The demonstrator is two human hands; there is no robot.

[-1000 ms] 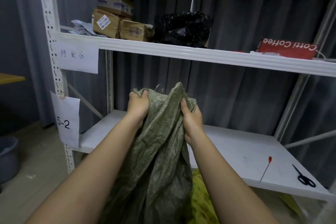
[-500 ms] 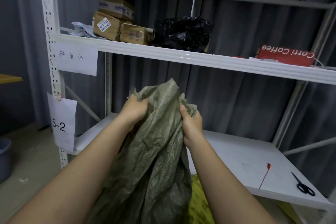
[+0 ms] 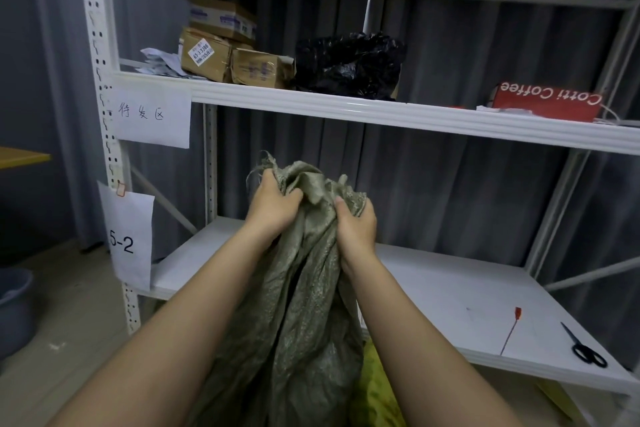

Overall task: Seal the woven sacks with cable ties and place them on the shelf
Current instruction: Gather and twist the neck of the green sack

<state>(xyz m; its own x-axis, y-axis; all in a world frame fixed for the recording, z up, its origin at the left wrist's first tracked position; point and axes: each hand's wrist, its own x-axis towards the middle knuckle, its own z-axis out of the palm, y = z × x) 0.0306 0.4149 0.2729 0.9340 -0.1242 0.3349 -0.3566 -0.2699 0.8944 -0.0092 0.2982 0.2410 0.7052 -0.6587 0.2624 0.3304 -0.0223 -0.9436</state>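
A grey-green woven sack (image 3: 298, 315) hangs upright in front of the white shelf (image 3: 433, 291), its mouth bunched at the top. My left hand (image 3: 273, 208) grips the bunched mouth from the left and my right hand (image 3: 355, 222) grips it from the right, the two hands close together. A red cable tie (image 3: 509, 331) lies loose on the lower shelf board to the right. A yellow-green sack (image 3: 375, 388) shows below, partly hidden behind my right forearm.
Black scissors (image 3: 585, 348) lie near the shelf's right front edge. The upper shelf (image 3: 381, 111) carries cardboard boxes (image 3: 221, 52), a black plastic bag (image 3: 346, 64) and a red coffee box (image 3: 547, 102). Paper labels hang on the left post. A grey bucket (image 3: 14, 308) stands on the floor at left.
Both hands have gathered the sack's mouth tighter; the upright flap of fabric between them has been crumpled down and the hands have drawn closer.
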